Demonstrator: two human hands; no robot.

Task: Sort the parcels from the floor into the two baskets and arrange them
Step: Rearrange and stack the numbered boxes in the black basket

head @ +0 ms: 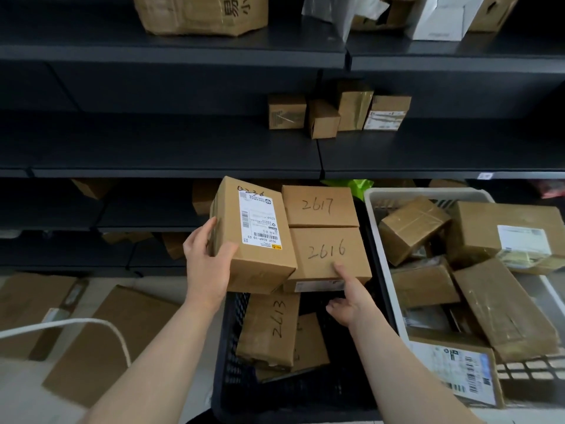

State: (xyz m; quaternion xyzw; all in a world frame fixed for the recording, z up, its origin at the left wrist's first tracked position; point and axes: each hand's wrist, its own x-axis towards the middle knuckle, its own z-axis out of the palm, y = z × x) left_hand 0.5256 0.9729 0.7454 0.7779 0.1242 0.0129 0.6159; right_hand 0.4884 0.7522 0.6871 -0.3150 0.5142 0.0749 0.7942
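Labelled parcel (253, 237) gripped by left hand (208, 264); right hand (350, 301), finger straight, touches 2616 parcel (318, 255).

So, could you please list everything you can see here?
black basket: one, black, centre
white basket: one, white, right
numbered boxes: three, brown, in black basket
labelled box: one, brown, over black basket
loose boxes: several, brown, in white basket
small boxes: four, brown, middle shelf
flat cardboard: two, brown, floor left
shelves: several, dark, behind
cord: one, white, lower left
left hand: grip on labelled box
right hand: finger on box 2616
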